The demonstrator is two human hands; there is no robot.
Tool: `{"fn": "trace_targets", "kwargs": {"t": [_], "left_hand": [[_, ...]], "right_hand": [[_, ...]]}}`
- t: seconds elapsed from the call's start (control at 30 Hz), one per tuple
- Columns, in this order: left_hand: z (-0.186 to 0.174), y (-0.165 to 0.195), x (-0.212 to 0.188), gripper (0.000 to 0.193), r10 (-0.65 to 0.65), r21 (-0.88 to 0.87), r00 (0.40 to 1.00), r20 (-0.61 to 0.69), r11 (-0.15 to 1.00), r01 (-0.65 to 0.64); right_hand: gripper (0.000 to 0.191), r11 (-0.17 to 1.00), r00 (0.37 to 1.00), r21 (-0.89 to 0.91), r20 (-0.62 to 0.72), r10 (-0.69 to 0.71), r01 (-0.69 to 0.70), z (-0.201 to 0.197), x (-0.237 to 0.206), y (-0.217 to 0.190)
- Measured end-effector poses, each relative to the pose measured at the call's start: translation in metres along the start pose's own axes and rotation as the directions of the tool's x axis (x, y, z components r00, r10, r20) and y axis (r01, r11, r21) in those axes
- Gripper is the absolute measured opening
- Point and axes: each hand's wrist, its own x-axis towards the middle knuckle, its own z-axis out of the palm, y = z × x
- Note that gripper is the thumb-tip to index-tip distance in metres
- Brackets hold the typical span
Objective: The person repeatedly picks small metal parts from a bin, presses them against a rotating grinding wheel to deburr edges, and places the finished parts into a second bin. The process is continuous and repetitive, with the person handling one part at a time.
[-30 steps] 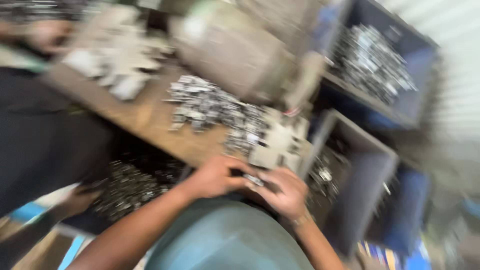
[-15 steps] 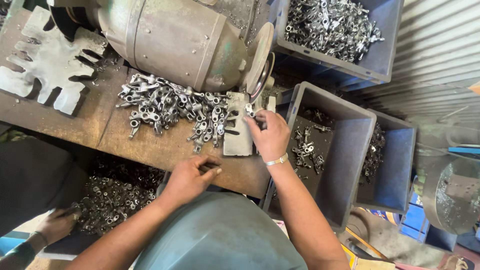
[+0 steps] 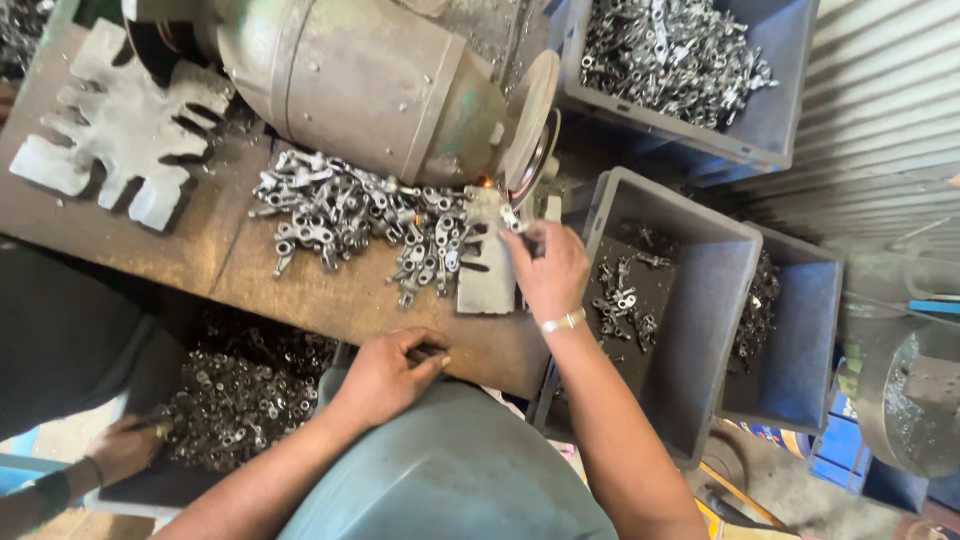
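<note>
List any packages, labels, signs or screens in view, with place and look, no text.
No labels, signs or screens show.
Only open containers:
Blue bin, top right, rectangular, heaped with small metal parts.
Grey bin, right of the right hand, rectangular, few parts.
Blue bin, far right, partly filled.
Left hand rests at the bench edge.

The right hand (image 3: 548, 268) reaches forward on a nearly straight arm, fingers pinched together near the bench's right edge, while the left hand (image 3: 385, 375) rests curled at its near edge, elbow bent.
</note>
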Motion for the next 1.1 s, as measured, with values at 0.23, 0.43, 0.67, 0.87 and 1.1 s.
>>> {"fn": "trace_targets", "kwargs": {"t": [0.23, 0.43, 0.67, 0.87, 1.1], "left_hand": [[-0.001, 0.0, 0.014, 0.038, -0.041, -0.328, 0.981, -0.187, 0.944, -0.023], [0.001, 0.0, 0.02, 0.028, -0.068, -0.322, 0.966, -0.249, 0.947, -0.016], [-0.027, -0.008, 0.028, 0.027, -0.322, -0.743, 0.938, -0.131, 0.658, 0.122], [-0.06, 0.022, 0.047, 0.021, 0.371, 0.311, 0.851, -0.372, 0.914, -0.262], [-0.094, 0.044, 0.091, 0.018, 0.618, 0.861, 0.786, 0.025, 0.386, -0.331]], "right_hand": [[0.016, 0.872, 0.858, 0.189, 0.177, -0.482, 0.451, -0.035, -0.048, -0.028], [0.023, 0.754, 0.777, 0.327, 0.084, -0.624, 0.57, -0.044, -0.052, -0.054], [0.023, 0.874, 0.938, 0.406, 0.098, -0.333, 0.268, -0.044, -0.065, -0.062], [0.016, 0.897, 0.935, 0.404, 0.214, -0.284, 0.18, -0.044, -0.08, -0.051], [0.013, 0.87, 0.912, 0.436, 0.218, -0.349, 0.229, -0.043, -0.081, -0.047]]}}
